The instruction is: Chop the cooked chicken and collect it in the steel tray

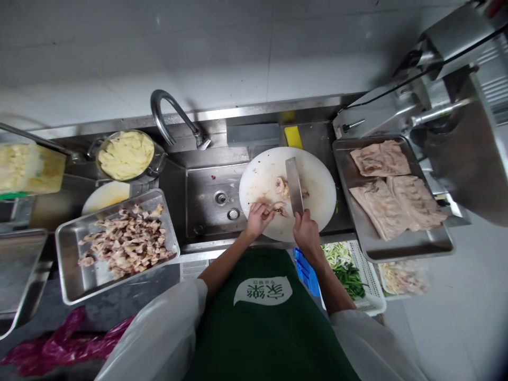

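Observation:
A round white cutting board (pixel 317 182) rests over the right part of a steel sink. My left hand (pixel 257 218) is closed on a piece of pale meat (pixel 273 206) at the board's near edge, pinning it down. My right hand (pixel 306 228) grips the handle of a cleaver (pixel 294 185), whose blade points away from me and stands over the meat. A second bit of meat (pixel 282 186) lies just left of the blade.
Steel tray of chopped meat (pixel 123 241) at left; pot of pale strips (pixel 126 154) and a curved faucet (pixel 174 119) behind. Tray with three slabs of raw meat (pixel 391 193) at right, a meat slicer (pixel 448 100) beyond. White basket of green vegetables (pixel 349 272) below.

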A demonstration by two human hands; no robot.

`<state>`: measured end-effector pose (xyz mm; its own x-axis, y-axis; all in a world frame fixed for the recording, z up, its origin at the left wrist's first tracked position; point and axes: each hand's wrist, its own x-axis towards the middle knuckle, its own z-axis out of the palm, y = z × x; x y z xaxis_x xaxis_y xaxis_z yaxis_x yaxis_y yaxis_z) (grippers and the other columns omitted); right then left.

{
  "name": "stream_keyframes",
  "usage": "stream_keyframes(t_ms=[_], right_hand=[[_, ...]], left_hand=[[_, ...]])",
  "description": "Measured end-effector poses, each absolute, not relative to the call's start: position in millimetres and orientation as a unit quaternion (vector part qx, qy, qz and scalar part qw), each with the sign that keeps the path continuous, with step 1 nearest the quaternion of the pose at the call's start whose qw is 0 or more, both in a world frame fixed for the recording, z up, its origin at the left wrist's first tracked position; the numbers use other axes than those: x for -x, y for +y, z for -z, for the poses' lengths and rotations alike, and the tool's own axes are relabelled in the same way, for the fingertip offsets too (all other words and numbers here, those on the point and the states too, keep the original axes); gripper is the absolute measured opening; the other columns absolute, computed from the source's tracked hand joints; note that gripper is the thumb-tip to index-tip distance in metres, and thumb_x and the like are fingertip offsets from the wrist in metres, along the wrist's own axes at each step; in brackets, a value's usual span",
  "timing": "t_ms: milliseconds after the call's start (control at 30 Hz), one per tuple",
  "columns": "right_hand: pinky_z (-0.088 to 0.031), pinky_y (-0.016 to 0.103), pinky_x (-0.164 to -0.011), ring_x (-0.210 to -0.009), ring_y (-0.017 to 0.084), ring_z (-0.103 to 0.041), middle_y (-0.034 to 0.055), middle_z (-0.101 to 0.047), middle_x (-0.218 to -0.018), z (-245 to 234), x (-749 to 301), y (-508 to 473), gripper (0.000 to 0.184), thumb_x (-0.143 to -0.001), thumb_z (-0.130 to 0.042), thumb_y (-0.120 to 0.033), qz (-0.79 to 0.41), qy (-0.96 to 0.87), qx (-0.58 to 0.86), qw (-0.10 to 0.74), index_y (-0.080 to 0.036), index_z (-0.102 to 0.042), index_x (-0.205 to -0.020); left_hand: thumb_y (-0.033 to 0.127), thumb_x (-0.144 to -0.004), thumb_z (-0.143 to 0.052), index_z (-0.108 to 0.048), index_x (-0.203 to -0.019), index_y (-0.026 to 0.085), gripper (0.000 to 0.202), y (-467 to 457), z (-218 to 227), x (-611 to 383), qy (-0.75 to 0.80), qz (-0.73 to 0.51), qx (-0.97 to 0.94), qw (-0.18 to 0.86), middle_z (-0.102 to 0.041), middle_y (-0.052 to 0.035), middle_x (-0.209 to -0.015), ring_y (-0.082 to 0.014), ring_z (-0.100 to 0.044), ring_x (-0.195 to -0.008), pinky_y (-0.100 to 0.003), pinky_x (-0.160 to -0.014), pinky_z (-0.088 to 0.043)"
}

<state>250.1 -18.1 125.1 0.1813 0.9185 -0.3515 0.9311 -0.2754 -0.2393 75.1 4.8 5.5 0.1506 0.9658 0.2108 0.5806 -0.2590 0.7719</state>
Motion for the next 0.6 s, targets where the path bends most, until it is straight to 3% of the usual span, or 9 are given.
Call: stream_keyframes(t_ms=[167, 300, 467, 600], right_hand=[[-0.045, 0.029, -0.072, -0.089, 0.026, -0.070, 0.0185, -0.073, -0.094, -109, -227, -5, 0.034, -0.105, -0.030, -0.022, 0.262, 0.640, -0.720, 0.059, -0.005, -0.054, -0.122], [-0.046, 0.030, -0.079, -0.098, 0.026, -0.070, 0.0188, -0.073, -0.103, -100, -228, 4, 0.029, -0.103, -0.035, -0.018, 0.286, 0.651, -0.693, 0.115, -0.008, -0.055, -0.121], [-0.046, 0.030, -0.077, -0.093, 0.026, -0.071, 0.0184, -0.073, -0.100, -113, -227, 2, 0.036, -0.107, -0.028, -0.027, 0.244, 0.656, -0.711, 0.071, -0.008, -0.053, -0.125], [-0.047, 0.031, -0.080, -0.099, 0.028, -0.070, 0.0204, -0.073, -0.105, -104, -214, 12, 0.032, -0.104, -0.036, -0.022, 0.305, 0.650, -0.692, 0.077, -0.006, -0.054, -0.126]], left_hand=[[0.029, -0.098, -0.056, -0.069, -0.099, 0.020, 0.016, -1, 3, -77, 0.535, -0.350, -0.730, 0.240, -0.068, -0.0078, -0.106, -0.0226, -0.056, -0.105, -0.041, -0.098, -0.043], [0.027, -0.099, -0.053, -0.070, -0.099, 0.019, 0.018, 2, 5, -84, 0.508, -0.325, -0.760, 0.243, -0.069, -0.0071, -0.097, -0.0219, -0.056, -0.097, -0.040, -0.091, -0.044], [0.028, -0.099, -0.053, -0.068, -0.088, 0.020, 0.021, -2, -16, -72, 0.565, -0.420, -0.681, 0.202, -0.068, -0.0061, -0.092, -0.0200, -0.059, -0.094, -0.039, -0.091, -0.043], [0.028, -0.098, -0.055, -0.066, -0.085, 0.020, 0.019, 4, -52, -56, 0.604, -0.499, -0.607, 0.136, -0.068, -0.0047, -0.088, -0.0185, -0.061, -0.090, -0.037, -0.090, -0.044]])
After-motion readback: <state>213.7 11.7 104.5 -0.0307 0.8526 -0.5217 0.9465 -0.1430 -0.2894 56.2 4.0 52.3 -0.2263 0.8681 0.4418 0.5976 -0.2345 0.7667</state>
